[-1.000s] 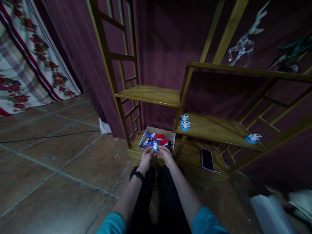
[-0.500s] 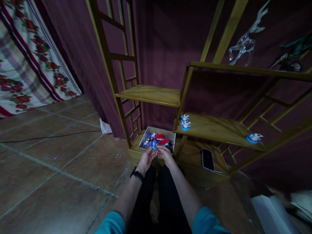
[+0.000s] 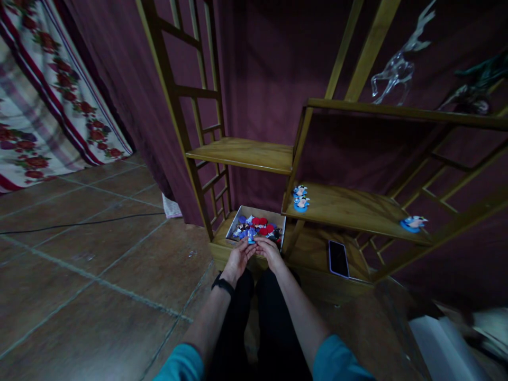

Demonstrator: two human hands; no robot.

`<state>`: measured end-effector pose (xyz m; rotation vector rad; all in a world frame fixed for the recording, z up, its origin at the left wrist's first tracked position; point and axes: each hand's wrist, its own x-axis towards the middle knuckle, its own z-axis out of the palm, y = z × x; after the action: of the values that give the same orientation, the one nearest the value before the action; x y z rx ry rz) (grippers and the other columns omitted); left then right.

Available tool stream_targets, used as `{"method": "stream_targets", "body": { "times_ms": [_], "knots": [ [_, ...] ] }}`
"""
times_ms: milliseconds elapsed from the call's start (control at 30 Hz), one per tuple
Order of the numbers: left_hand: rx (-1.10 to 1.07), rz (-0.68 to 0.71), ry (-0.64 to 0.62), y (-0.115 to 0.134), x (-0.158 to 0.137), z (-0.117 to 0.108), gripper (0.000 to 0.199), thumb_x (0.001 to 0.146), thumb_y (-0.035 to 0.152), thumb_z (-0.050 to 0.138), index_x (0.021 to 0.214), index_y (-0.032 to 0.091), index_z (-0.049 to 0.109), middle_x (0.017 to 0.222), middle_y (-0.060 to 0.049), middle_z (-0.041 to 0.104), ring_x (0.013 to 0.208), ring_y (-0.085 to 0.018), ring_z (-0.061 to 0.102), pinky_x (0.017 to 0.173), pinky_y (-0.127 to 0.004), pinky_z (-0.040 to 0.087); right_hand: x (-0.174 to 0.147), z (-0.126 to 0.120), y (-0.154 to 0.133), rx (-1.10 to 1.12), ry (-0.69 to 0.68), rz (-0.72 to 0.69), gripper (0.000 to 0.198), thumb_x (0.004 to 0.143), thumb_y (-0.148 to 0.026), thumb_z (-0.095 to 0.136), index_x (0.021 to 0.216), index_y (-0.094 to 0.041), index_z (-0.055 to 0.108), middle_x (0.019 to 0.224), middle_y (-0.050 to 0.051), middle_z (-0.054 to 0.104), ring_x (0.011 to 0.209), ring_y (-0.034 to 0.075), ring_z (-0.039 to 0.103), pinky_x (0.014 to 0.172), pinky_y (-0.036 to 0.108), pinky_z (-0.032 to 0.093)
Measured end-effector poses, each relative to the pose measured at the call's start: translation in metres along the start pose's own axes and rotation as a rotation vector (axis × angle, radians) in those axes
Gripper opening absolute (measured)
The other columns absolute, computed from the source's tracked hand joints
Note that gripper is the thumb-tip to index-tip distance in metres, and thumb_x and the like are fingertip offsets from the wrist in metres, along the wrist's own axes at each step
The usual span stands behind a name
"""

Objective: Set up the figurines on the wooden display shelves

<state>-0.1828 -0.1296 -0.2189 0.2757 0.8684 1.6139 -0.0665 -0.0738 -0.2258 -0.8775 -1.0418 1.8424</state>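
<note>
Between the fingertips of both my hands is a small blue-and-white figurine [image 3: 251, 236], held over the near edge of a white box. My left hand [image 3: 239, 255] grips it from the left, with a dark band on the wrist. From the right, the fingers of my right hand [image 3: 270, 251] close on it too. The open box [image 3: 281, 221] contains several small red, purple and dark figurines [image 3: 262, 225]. Fine details of the held figurine are too small to make out.
Two blue-based figurines [image 3: 300, 203] stand at the left end of the middle shelf [image 3: 349, 209], another figurine [image 3: 413, 223] at its right. A phone [image 3: 338, 259] lies on the lower board. Above is a clear glass deer [image 3: 397, 74]. A cable [image 3: 99, 221] crosses the floor.
The figurine between my fingers is turned slightly and shows more upright above the fingertips. My hands stay almost in the same place.
</note>
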Motion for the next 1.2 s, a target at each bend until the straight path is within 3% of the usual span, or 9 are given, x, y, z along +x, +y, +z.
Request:
{"method": "stream_targets", "body": {
  "times_ms": [133,533,767,1000,1200],
  "knots": [
    [0.063,0.054,0.028,-0.002,0.002,-0.001,0.038,0.069,0.010,0.069,0.104,0.018,0.057,0.081,-0.003,0.067,0.075,-0.012,0.065,0.073,-0.023,0.050,0.000,0.000,0.001,0.014,0.015,0.009,0.031,0.059,-0.037,0.072,0.085,-0.020,0.071,0.071,0.001,0.068,0.066,0.013,0.061,0.065,0.026,0.048],
    [0.322,0.274,0.108,-0.013,0.005,0.002,0.052,0.047,0.013,0.081,0.094,0.019,0.058,0.072,0.004,0.059,0.061,-0.009,0.053,0.066,-0.022,0.043,0.001,0.001,0.002,0.019,0.118,-0.003,0.034,0.054,-0.038,0.075,0.083,-0.021,0.069,0.085,0.003,0.069,0.080,0.019,0.063,0.067,0.029,0.050],
    [0.462,0.338,0.062,-0.014,0.002,0.006,0.047,0.048,0.012,0.078,0.091,0.020,0.060,0.078,0.003,0.060,0.065,-0.009,0.052,0.067,-0.021,0.041,0.001,0.003,0.002,0.011,0.094,-0.056,0.040,0.055,-0.043,0.075,0.087,-0.020,0.068,0.086,0.002,0.069,0.078,0.019,0.063,0.066,0.029,0.050],
    [0.429,0.293,0.038,-0.011,-0.002,0.007,0.041,0.057,0.018,0.076,0.096,0.018,0.064,0.075,0.001,0.062,0.068,-0.011,0.054,0.066,-0.022,0.042,0.005,-0.002,0.007,0.041,0.147,-0.035,0.042,0.056,-0.042,0.076,0.090,-0.021,0.067,0.093,0.003,0.069,0.080,0.018,0.064,0.068,0.028,0.051],
    [0.360,0.294,0.066,-0.010,-0.004,0.008,0.047,0.053,0.014,0.078,0.097,0.018,0.064,0.074,0.001,0.063,0.069,-0.012,0.056,0.070,-0.024,0.043,0.002,0.000,0.004,0.055,0.084,-0.049,0.036,0.058,-0.039,0.075,0.089,-0.021,0.068,0.096,0.005,0.069,0.089,0.021,0.064,0.073,0.030,0.050]
  ]
}}
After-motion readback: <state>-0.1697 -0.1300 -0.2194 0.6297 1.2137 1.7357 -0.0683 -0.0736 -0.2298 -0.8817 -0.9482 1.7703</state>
